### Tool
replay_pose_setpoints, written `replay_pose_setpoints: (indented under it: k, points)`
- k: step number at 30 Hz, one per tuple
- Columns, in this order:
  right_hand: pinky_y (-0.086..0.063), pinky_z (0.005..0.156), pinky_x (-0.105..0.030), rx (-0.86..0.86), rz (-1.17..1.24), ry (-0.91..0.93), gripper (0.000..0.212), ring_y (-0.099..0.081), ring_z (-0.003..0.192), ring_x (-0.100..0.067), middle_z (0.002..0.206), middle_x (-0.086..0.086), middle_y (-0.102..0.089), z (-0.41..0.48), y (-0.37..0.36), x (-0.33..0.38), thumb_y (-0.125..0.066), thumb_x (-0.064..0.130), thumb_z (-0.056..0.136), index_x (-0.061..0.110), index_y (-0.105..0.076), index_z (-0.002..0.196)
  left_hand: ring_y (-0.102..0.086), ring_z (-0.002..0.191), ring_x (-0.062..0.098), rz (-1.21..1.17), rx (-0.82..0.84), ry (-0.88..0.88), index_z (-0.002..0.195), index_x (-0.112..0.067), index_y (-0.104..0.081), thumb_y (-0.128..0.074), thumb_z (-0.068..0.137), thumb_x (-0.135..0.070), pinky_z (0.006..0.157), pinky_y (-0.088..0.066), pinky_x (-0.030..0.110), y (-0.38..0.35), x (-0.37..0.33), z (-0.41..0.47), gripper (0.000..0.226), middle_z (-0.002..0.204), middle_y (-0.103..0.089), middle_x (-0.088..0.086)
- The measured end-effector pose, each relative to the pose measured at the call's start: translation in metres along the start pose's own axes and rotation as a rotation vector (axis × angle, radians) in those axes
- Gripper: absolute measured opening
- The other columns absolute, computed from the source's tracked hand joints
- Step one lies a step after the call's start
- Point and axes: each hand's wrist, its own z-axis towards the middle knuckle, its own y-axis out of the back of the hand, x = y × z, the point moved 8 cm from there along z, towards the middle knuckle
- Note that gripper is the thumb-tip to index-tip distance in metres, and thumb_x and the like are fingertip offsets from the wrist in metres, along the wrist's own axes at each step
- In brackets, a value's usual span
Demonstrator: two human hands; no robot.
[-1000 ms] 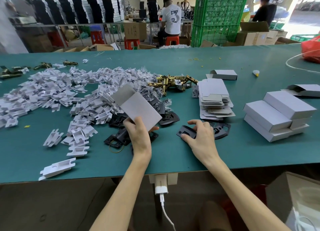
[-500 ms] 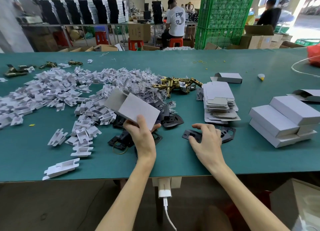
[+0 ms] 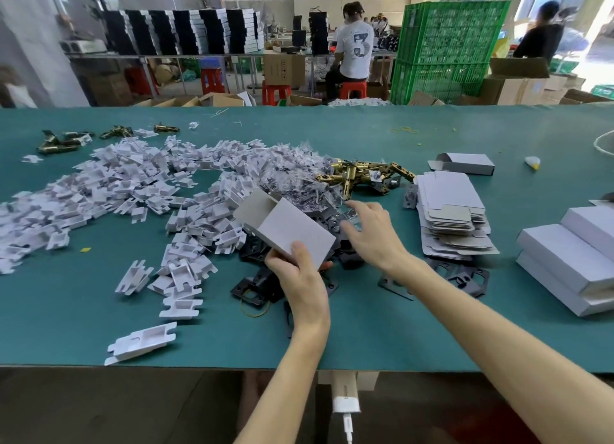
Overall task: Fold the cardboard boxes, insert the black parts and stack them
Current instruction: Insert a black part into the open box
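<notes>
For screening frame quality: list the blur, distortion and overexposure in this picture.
Head view: the right hand is motion-blurred, the left hand and its cardboard box sharper; the green crates lean from wide-angle distortion; the doorway at top right is blown out; white inserts at far left smear.

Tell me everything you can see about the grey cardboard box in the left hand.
The small grey cardboard box is folded into a flat rectangular sleeve of plain matte card. Its far end is open, with a flap sticking out. It is held tilted above the flat black parts on the table. The left hand grips its near end.
</notes>
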Motion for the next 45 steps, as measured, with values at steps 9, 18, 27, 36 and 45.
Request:
replay_pose_setpoints:
  k: [9,18,27,36,45]
  points:
    - [-0.033,0.114,-0.045,0.086,-0.034,-0.145,0.047,-0.043,0.138,-0.038,0.148,-0.016,-0.053,0.106,-0.034,-0.017,-0.041,0.036,0.108,0.012,-0.048,0.147,-0.063,0.101,0.035,0.022,0.015,0.035,0.111,-0.020,-0.042,-0.045,0.111,-0.021,0.063,-0.058,0.029,-0.004,0.002,-0.001,0.004,0.120,-0.058,0.006]
    - [-0.045,0.105,-0.045,-0.130,0.039,-0.173,0.025,-0.055,0.118,-0.040,0.127,-0.019,-0.061,0.119,-0.027,-0.033,-0.055,0.023,0.102,0.019,-0.066,0.124,-0.062,0.098,0.036,0.043,0.036,0.012,0.109,-0.022,-0.043,-0.046,0.110,-0.020,0.063,-0.055,0.030,-0.006,0.009,0.002,0.004,0.120,-0.059,0.008]
    - [-0.045,0.073,-0.032,-0.281,0.128,-0.014,0.011,-0.060,0.083,-0.015,0.098,0.002,-0.065,0.076,0.014,-0.015,-0.060,0.023,0.101,0.017,-0.059,0.110,-0.065,0.103,0.027,0.109,0.103,-0.015,0.116,-0.019,-0.049,-0.055,0.106,-0.029,0.083,-0.058,0.051,-0.008,0.005,-0.004,0.015,0.117,-0.064,0.008]
    - [-0.056,0.072,-0.038,-0.226,-0.024,0.205,0.016,-0.065,0.081,-0.018,0.093,0.001,-0.069,-0.003,0.075,0.000,-0.065,0.027,0.098,0.019,-0.060,0.111,-0.061,0.078,-0.007,0.126,0.288,-0.047,0.107,-0.026,-0.048,-0.065,0.086,-0.042,0.069,-0.049,0.013,-0.020,-0.001,-0.013,0.032,0.101,-0.060,0.000]
    - [-0.055,0.078,-0.021,-0.231,0.122,0.417,0.024,-0.071,0.085,-0.008,0.100,0.004,-0.074,-0.066,0.149,0.042,-0.068,0.010,0.096,0.016,-0.060,0.118,-0.066,0.085,0.017,0.279,0.635,-0.038,0.108,-0.023,-0.062,-0.075,0.080,-0.031,0.073,-0.054,0.025,-0.043,0.004,-0.030,0.031,0.095,-0.071,-0.001]
